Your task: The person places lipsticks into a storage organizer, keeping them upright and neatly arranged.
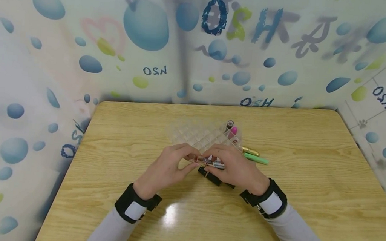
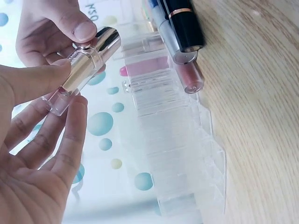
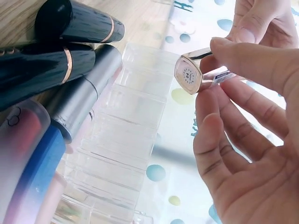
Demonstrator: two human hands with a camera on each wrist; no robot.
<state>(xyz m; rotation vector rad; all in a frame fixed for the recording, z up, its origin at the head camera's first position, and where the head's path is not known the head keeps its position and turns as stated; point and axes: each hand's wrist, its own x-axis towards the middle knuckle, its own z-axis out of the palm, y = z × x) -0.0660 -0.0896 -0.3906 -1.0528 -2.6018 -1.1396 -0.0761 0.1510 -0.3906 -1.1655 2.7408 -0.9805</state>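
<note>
Wooden table [image 1: 310,190]: we pinch one silver-capped clear lipstick [image 1: 210,162] between left hand [image 1: 165,169] and right hand [image 1: 238,169] — clear gridded organiser [image 1: 192,133] mostly unfilled, several tubes left.

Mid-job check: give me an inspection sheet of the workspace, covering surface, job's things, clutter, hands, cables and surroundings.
Surface: wooden table, with a glare spot near the person.
Job's things: silver lipstick held between both hands; clear organiser behind the hands, three items standing in its right-hand cells.
Clutter: black tubes lying under the hands; gold tube and green tube lying right of the organiser.
Hands: left hand pinches the clear end of the lipstick; right hand pinches the silver end.
Cables: nothing seen.
Surroundings: bubble-print wall covering on three sides.
</note>
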